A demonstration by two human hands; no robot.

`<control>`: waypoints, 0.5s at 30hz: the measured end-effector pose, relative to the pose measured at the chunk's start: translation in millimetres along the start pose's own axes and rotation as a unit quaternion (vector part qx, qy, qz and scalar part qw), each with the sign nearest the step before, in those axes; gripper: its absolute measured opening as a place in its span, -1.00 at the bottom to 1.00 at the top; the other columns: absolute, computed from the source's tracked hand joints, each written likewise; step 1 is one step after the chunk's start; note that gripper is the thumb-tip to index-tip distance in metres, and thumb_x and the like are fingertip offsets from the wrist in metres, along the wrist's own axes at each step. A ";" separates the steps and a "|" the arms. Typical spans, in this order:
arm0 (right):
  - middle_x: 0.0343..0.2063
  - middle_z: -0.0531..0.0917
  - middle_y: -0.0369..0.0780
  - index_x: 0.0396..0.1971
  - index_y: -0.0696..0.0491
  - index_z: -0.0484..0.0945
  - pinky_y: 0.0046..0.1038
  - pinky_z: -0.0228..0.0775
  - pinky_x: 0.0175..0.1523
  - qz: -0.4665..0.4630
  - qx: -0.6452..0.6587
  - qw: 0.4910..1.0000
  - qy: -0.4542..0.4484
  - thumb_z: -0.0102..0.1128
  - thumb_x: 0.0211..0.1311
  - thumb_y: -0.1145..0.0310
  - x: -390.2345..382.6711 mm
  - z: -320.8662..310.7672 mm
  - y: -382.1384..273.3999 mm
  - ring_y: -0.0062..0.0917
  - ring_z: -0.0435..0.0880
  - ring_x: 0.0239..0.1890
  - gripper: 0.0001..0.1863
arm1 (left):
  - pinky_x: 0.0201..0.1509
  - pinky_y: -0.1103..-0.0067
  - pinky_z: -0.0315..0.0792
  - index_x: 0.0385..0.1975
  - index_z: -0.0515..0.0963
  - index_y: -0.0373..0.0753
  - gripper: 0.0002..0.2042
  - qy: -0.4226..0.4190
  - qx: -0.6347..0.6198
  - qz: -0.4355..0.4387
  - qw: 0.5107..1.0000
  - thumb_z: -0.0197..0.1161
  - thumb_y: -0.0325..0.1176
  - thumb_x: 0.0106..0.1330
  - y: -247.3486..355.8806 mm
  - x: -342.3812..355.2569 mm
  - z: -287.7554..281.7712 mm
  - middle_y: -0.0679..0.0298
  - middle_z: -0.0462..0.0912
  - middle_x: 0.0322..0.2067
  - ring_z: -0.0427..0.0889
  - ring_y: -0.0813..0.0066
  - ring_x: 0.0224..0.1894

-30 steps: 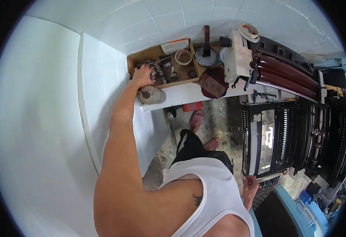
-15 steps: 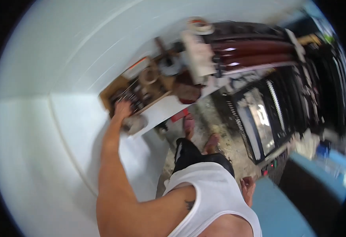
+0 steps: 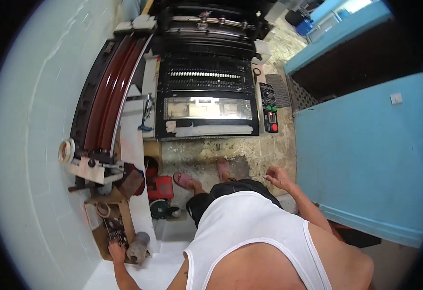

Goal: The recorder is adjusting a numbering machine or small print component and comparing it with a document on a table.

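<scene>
My left hand (image 3: 117, 251) reaches into a cardboard box (image 3: 128, 215) at the lower left. Its fingers are down among small dark metal parts (image 3: 116, 230) and are mostly hidden, so I cannot tell whether they grip anything. A roll of tape (image 3: 103, 209) lies in the box beyond the hand. Right beside the box stands a greyish cylindrical container (image 3: 138, 247), close to my left wrist. My right hand (image 3: 278, 178) hangs over the floor at my right side, its fingers loosely bent and nothing visibly held.
Dark red rollers (image 3: 111, 92) lie along the left wall, with a white tape roll (image 3: 66, 151) at their near end. Ahead stands a black machine (image 3: 206, 92) with a button panel (image 3: 270, 113). A red case (image 3: 161, 187) sits on the floor; a blue door (image 3: 361, 150) is at right.
The view has swung to the right, so the box now appears lower left and the machine ahead. My left hand is still in the box. My right hand shows more fully.
</scene>
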State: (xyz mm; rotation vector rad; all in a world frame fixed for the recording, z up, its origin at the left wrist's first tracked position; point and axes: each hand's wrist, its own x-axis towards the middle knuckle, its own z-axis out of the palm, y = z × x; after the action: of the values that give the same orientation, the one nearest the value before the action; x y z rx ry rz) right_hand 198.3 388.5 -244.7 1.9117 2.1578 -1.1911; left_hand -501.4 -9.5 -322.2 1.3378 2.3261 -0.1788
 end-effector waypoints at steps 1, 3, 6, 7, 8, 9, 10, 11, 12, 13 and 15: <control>-0.53 0.68 -0.11 -0.39 0.18 0.59 -0.38 0.50 -0.31 -0.007 0.003 1.000 0.012 0.30 0.11 0.31 -1.8 1.4 18.2 -0.41 0.68 -0.45 -0.78 | -0.07 0.20 0.39 -0.20 0.57 -0.28 -0.75 0.008 -0.002 0.022 1.000 0.30 -0.43 0.08 -8.8 1.8 -15.2 0.04 0.62 -0.25 0.54 0.00 -0.11; -0.53 0.68 -0.11 -0.41 0.17 0.59 -0.38 0.49 -0.31 0.002 0.012 0.999 0.039 0.28 0.12 0.32 -2.1 1.2 47.5 -0.40 0.68 -0.45 -0.80 | -0.13 0.22 0.42 -0.25 0.57 -0.29 -0.81 0.026 0.005 0.049 0.998 0.24 -0.44 0.14 -1.0 10.1 -49.8 0.01 0.63 -0.34 0.58 -0.02 -0.20; -0.53 0.67 -0.08 -0.43 0.17 0.59 -0.36 0.47 -0.31 0.049 0.054 0.992 0.102 0.22 0.15 0.32 -7.6 -6.2 98.2 -0.34 0.67 -0.44 -0.80 | -0.27 0.21 0.43 -0.30 0.54 -0.32 -0.87 0.187 -0.108 -0.134 0.967 0.12 -0.42 0.25 28.6 32.5 -89.8 -0.04 0.62 -0.47 0.59 -0.11 -0.36; -0.53 0.66 -0.04 -0.44 0.18 0.58 -0.34 0.46 -0.30 0.086 0.085 0.984 0.134 0.18 0.18 0.30 -9.8 -9.1 116.5 -0.30 0.67 -0.42 -0.78 | -0.30 0.18 0.42 -0.32 0.52 -0.33 -0.87 0.321 -0.070 -0.159 0.931 0.09 -0.41 0.28 44.1 41.6 -98.5 -0.06 0.62 -0.46 0.58 -0.14 -0.38; -0.53 0.66 -0.04 -0.44 0.18 0.58 -0.34 0.46 -0.30 0.083 0.102 0.981 0.140 0.18 0.18 0.30 -10.8 -13.0 134.4 -0.30 0.67 -0.42 -0.78 | -0.32 0.16 0.40 -0.35 0.50 -0.35 -0.85 0.450 -0.035 -0.181 0.874 0.06 -0.40 0.30 63.0 52.0 -104.7 -0.08 0.63 -0.45 0.56 -0.18 -0.41; -0.54 0.63 -0.01 -0.43 0.19 0.56 -0.30 0.44 -0.30 0.090 0.091 0.974 0.188 0.13 0.21 0.27 -13.9 -19.4 154.9 -0.23 0.65 -0.43 -0.74 | -0.29 0.14 0.39 -0.36 0.48 -0.37 -0.85 0.446 -0.037 -0.211 0.869 0.06 -0.40 0.30 92.5 60.9 -103.0 -0.10 0.61 -0.46 0.56 -0.19 -0.39; -0.54 0.61 0.02 -0.43 0.21 0.55 -0.25 0.42 -0.30 0.099 0.081 0.964 0.235 0.08 0.25 0.24 -16.1 -24.7 175.6 -0.17 0.63 -0.43 -0.70 | -0.28 0.15 0.40 -0.39 0.49 -0.38 -0.82 0.417 -0.014 -0.182 0.890 0.04 -0.38 0.31 125.1 67.9 -98.7 -0.12 0.60 -0.45 0.56 -0.17 -0.36; -0.54 0.61 0.02 -0.43 0.21 0.55 -0.25 0.42 -0.30 0.094 0.093 0.961 0.242 0.08 0.25 0.24 -14.4 -29.8 202.8 -0.17 0.63 -0.43 -0.70 | -0.25 0.16 0.40 -0.43 0.51 -0.38 -0.81 0.412 0.001 -0.180 0.893 0.04 -0.38 0.30 168.2 82.3 -86.6 -0.13 0.60 -0.42 0.57 -0.14 -0.32; -0.56 0.58 0.04 -0.45 0.22 0.53 -0.23 0.38 -0.32 0.140 0.132 0.945 0.264 0.04 0.27 0.22 -13.5 -32.6 233.2 -0.13 0.60 -0.45 -0.67 | -0.21 0.19 0.41 -0.42 0.55 -0.38 -0.81 0.380 -0.030 -0.122 0.917 0.05 -0.39 0.29 214.9 95.7 -74.3 -0.14 0.60 -0.37 0.58 -0.11 -0.28; -0.57 0.55 0.06 -0.46 0.23 0.52 -0.20 0.34 -0.34 0.177 0.168 0.926 0.287 0.00 0.29 0.20 -9.3 -37.1 262.4 -0.09 0.57 -0.47 -0.64 | -0.24 0.20 0.43 -0.40 0.57 -0.39 -0.79 0.381 0.026 -0.090 0.920 0.07 -0.37 0.28 276.6 96.3 -57.2 -0.11 0.61 -0.45 0.58 -0.10 -0.36; -0.58 0.53 0.07 -0.48 0.24 0.50 -0.18 0.30 -0.36 0.173 0.148 0.911 0.343 0.00 0.29 0.20 -12.0 -33.8 336.0 -0.07 0.55 -0.49 -0.64 | -0.36 0.20 0.43 -0.45 0.59 -0.35 -0.76 0.360 -0.158 0.010 0.919 0.05 -0.32 0.28 439.8 105.8 -32.7 -0.01 0.59 -0.60 0.60 -0.02 -0.49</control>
State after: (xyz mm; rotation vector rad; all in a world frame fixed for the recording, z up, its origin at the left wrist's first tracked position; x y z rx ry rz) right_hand 504.3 382.3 -387.8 3.0583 1.7802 -0.8967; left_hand -184.9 313.9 -292.2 1.4074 2.7406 0.7960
